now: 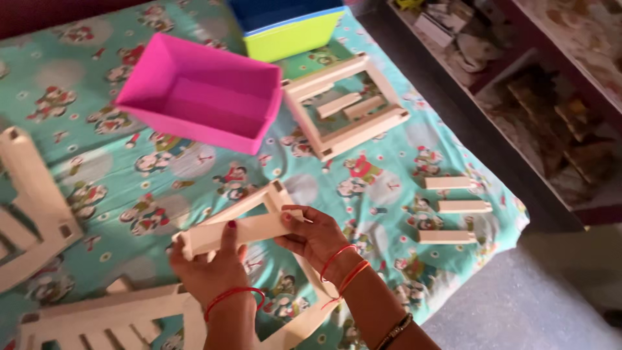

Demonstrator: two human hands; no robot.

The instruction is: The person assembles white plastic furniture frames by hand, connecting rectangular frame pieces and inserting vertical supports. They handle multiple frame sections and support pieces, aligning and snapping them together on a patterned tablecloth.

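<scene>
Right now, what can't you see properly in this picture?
Head view only:
- Blue bin: top edge cuts it off.
- Cream frame: left edge cuts it off.
- Cream bar: left hand and right hand cover parts.
- Shelf items: too blurred to name.

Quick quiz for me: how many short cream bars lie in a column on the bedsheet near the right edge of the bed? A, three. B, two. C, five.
A: three short cream bars lie one above another on the patterned bedsheet, to the right of the right hand and left hand, which hold a longer cream bar.
</scene>
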